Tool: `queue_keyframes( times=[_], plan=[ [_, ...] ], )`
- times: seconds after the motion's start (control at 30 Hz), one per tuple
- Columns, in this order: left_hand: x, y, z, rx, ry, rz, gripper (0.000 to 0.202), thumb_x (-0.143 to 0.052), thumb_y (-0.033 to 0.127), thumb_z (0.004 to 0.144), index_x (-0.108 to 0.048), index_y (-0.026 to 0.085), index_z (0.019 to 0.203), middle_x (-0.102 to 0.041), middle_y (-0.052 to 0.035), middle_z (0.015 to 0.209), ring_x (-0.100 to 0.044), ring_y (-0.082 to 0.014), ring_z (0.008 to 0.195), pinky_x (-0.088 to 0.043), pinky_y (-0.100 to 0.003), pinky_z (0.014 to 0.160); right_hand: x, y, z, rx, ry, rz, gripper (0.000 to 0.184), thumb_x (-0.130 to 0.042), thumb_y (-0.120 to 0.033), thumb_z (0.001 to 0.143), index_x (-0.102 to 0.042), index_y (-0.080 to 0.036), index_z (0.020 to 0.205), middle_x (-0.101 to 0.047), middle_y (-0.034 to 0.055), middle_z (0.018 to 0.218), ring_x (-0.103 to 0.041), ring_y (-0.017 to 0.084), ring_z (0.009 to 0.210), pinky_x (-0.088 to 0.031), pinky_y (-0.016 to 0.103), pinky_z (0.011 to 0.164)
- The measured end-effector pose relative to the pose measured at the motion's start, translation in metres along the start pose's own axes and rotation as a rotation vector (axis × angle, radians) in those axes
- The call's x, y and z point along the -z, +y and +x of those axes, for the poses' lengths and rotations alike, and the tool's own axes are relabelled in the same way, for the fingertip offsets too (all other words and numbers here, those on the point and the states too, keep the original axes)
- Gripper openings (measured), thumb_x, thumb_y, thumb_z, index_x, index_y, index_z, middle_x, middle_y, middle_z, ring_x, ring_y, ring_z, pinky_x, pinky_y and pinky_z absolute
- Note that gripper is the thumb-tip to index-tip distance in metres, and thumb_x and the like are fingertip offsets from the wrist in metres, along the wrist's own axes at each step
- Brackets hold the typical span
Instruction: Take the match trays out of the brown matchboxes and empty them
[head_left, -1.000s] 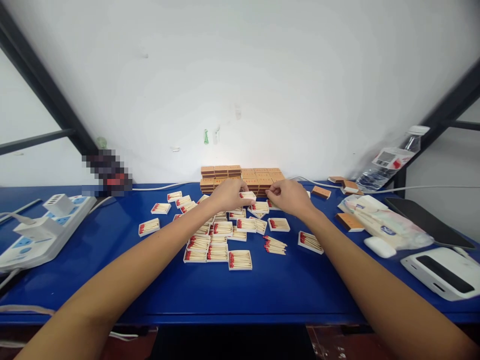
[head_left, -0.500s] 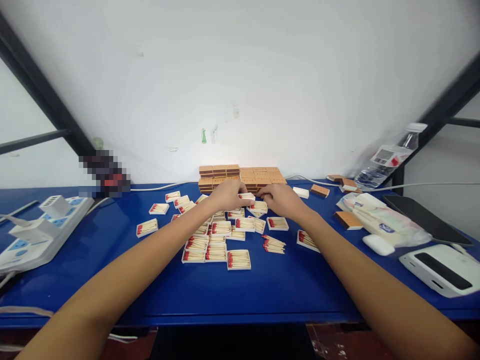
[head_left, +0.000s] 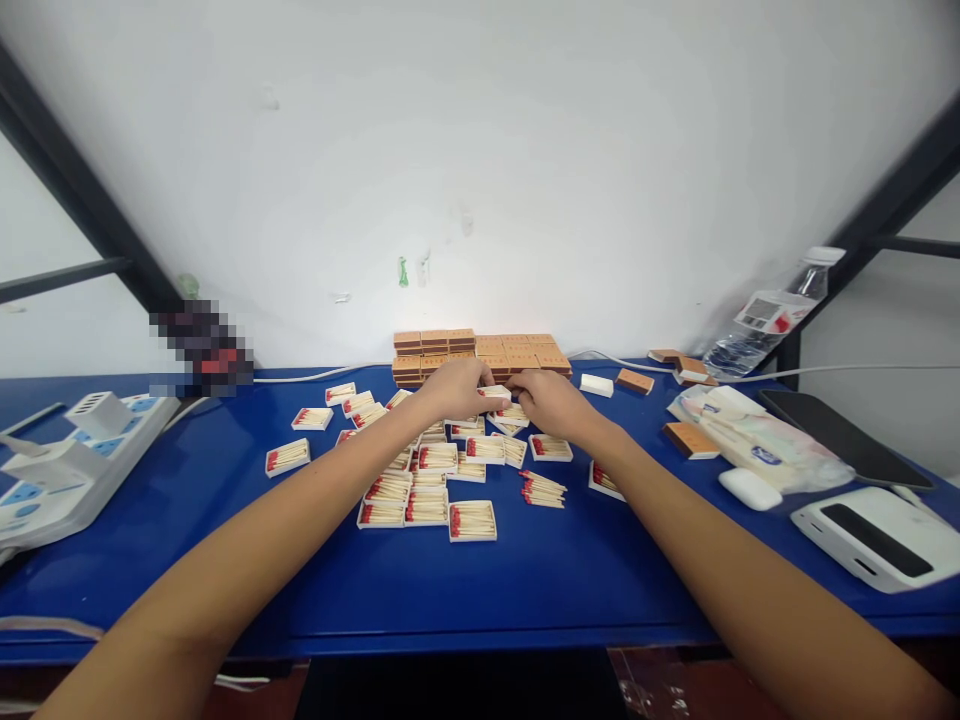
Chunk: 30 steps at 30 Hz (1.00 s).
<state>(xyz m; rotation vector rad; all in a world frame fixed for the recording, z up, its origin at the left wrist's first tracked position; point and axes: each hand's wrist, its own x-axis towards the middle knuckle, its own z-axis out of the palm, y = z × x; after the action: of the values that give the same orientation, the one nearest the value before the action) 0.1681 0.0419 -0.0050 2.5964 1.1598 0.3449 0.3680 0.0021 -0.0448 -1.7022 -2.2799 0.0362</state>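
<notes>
The right hand (head_left: 553, 402) has shifted left, nearer the left hand (head_left: 459, 388), whose fingers pinch a match-filled tray (head_left: 495, 392); whether the right fingers hold anything cannot be told.

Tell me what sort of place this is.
Likely a personal workspace, perhaps in a dorm room: a glossy blue desktop, slanted black metal bars, and a long white plastic power strip.
</notes>
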Motion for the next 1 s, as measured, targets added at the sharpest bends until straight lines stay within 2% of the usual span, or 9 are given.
queue_keyframes(
  times=[0.2, 0.33, 0.4, 0.47, 0.57, 0.73, 1.0],
  plan=[
    [0.0, 0.004, 0.004, 0.025, -0.01, 0.031, 0.035, -0.075, 0.054, 0.087, -0.076, 0.02, 0.096, -0.08, -0.0095, 0.101, -0.072, -0.0281, 0.092, -0.045, -0.035, 0.071, 0.0, -0.002, 0.0, -0.015, 0.017, 0.023, 0.035, -0.049, -0.011, 0.097, -0.08, -0.017, 0.112, -0.082, 0.0116, 0.116, -0.073, 0.024, 0.107, -0.047, 0.029, 0.087],
    [0.001, 0.005, 0.005, 0.046, -0.016, 0.047, 0.036, -0.074, 0.055, 0.086, -0.074, 0.02, 0.094, -0.08, -0.0104, 0.099, -0.071, -0.0287, 0.09, -0.044, -0.035, 0.07, 0.014, 0.0, -0.004, -0.023, 0.021, 0.049, 0.033, -0.051, -0.011, 0.095, -0.081, -0.02, 0.102, -0.084, 0.0072, 0.106, -0.074, 0.022, 0.094, -0.047, 0.027, 0.078],
    [0.003, 0.004, 0.006, 0.046, -0.017, 0.048, 0.038, -0.075, 0.057, 0.085, -0.074, 0.019, 0.095, -0.08, -0.0114, 0.101, -0.071, -0.0295, 0.091, -0.045, -0.036, 0.071, 0.027, 0.007, -0.006, -0.095, 0.065, 0.025, 0.029, -0.053, -0.012, 0.093, -0.081, -0.021, 0.096, -0.083, 0.0063, 0.097, -0.073, 0.022, 0.087, -0.046, 0.028, 0.073],
    [0.004, 0.004, 0.005, 0.039, -0.028, 0.045, 0.039, -0.074, 0.057, 0.085, -0.074, 0.02, 0.094, -0.08, -0.0115, 0.101, -0.071, -0.0294, 0.09, -0.045, -0.037, 0.07, 0.04, 0.017, -0.01, -0.233, 0.143, -0.066, 0.026, -0.054, -0.015, 0.092, -0.08, -0.021, 0.093, -0.082, 0.0085, 0.093, -0.073, 0.025, 0.085, -0.045, 0.03, 0.07],
    [0.006, 0.003, 0.004, 0.028, -0.049, 0.041, 0.037, -0.074, 0.057, 0.084, -0.074, 0.02, 0.09, -0.08, -0.0108, 0.096, -0.07, -0.0279, 0.085, -0.045, -0.036, 0.068, 0.051, 0.033, -0.014, -0.403, 0.196, -0.249, 0.031, -0.049, -0.018, 0.097, -0.08, -0.018, 0.098, -0.081, 0.016, 0.101, -0.074, 0.031, 0.094, -0.045, 0.034, 0.074],
    [0.008, 0.004, 0.005, 0.031, -0.058, 0.044, 0.036, -0.074, 0.056, 0.083, -0.074, 0.021, 0.089, -0.079, -0.0111, 0.095, -0.07, -0.0281, 0.085, -0.044, -0.036, 0.068, 0.044, 0.044, -0.014, -0.402, 0.081, -0.334, 0.036, -0.043, -0.02, 0.103, -0.079, -0.015, 0.104, -0.08, 0.0222, 0.108, -0.075, 0.034, 0.1, -0.048, 0.037, 0.078],
    [0.008, 0.011, 0.005, 0.047, -0.075, 0.071, 0.035, -0.074, 0.056, 0.084, -0.074, 0.021, 0.086, -0.078, -0.0108, 0.092, -0.07, -0.0285, 0.084, -0.044, -0.037, 0.069, 0.036, 0.038, -0.01, -0.371, 0.061, -0.33, 0.04, -0.039, -0.021, 0.105, -0.078, -0.014, 0.109, -0.079, 0.0242, 0.112, -0.075, 0.036, 0.104, -0.05, 0.039, 0.079]
  ],
)
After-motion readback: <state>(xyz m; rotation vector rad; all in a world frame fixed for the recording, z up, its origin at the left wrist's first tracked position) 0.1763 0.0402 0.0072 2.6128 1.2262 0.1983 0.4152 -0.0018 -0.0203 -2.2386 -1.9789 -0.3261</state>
